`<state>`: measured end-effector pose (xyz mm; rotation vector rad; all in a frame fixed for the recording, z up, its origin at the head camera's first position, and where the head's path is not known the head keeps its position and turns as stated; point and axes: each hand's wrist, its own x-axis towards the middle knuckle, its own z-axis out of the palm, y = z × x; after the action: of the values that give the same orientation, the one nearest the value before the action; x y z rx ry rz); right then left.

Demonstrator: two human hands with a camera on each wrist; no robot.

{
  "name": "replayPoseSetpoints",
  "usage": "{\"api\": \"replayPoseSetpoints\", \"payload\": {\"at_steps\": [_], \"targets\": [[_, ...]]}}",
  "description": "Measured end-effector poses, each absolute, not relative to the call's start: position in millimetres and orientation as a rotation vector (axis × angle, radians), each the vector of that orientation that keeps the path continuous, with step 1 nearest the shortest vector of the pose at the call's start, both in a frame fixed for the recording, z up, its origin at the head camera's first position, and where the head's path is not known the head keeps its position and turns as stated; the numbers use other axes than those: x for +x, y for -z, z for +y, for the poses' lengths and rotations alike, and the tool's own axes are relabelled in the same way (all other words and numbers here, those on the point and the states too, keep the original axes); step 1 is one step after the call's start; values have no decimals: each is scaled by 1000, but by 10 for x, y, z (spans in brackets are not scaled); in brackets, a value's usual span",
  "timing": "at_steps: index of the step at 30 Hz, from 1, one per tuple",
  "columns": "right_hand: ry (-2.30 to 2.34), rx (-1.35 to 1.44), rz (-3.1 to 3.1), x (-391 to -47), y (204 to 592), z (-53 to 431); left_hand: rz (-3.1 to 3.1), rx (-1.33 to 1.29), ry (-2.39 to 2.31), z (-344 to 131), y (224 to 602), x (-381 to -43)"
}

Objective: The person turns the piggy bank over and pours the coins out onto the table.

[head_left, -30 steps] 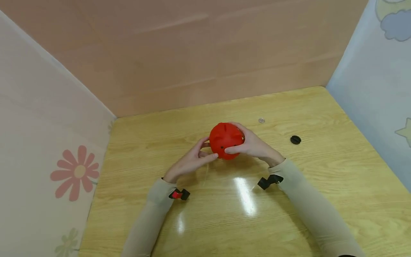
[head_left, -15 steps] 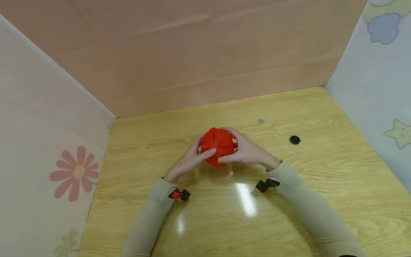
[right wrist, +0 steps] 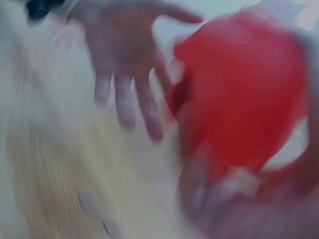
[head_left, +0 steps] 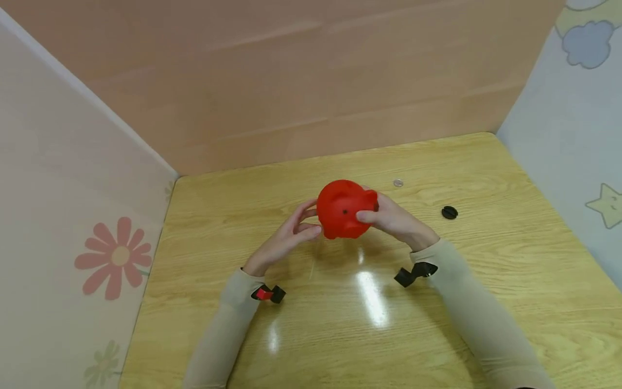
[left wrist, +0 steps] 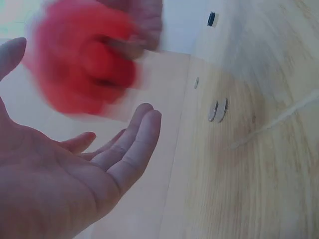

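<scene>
A round red piggy bank (head_left: 337,208) is held up off the table by my right hand (head_left: 400,220), whose thumb lies across its near side. In the right wrist view the piggy bank (right wrist: 244,89) is blurred by motion, and the right fingers curl round it. My left hand (head_left: 286,237) is just to its left with the palm toward it. The left wrist view shows that left hand (left wrist: 99,169) with fingers spread, apart from the piggy bank (left wrist: 75,59). The far side of the piggy bank is hidden.
A silver coin (head_left: 398,183) lies on the wooden table (head_left: 330,340) toward the back. Right of it sits a black round plug (head_left: 449,212). Two more coins (left wrist: 223,109) lie side by side in the left wrist view. Walls bound the table's left, back and right.
The piggy bank first came nearer and left between both hands, then swung back right and turned its snout to the right. My left thumb has come off it.
</scene>
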<state>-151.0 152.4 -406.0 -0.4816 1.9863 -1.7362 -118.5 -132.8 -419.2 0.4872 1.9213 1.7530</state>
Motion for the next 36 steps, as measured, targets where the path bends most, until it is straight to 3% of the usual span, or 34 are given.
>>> {"api": "replayPoseSetpoints", "payload": {"at_steps": [4, 8, 29, 36], "targets": [[1525, -264, 2124, -1564, 4170, 1526, 1993, 417, -1698, -1305, 4216, -1208], [1546, -220, 2114, -1587, 4227, 1524, 2021, 356, -1716, -1285, 4239, -1221], [1596, -616, 1973, -1505, 4264, 1371, 1920, 382, -1698, -1265, 4268, -1200], [1581, -623, 1986, -1572, 4280, 1411, 1936, 418, -1673, -1268, 4270, -1191]]}}
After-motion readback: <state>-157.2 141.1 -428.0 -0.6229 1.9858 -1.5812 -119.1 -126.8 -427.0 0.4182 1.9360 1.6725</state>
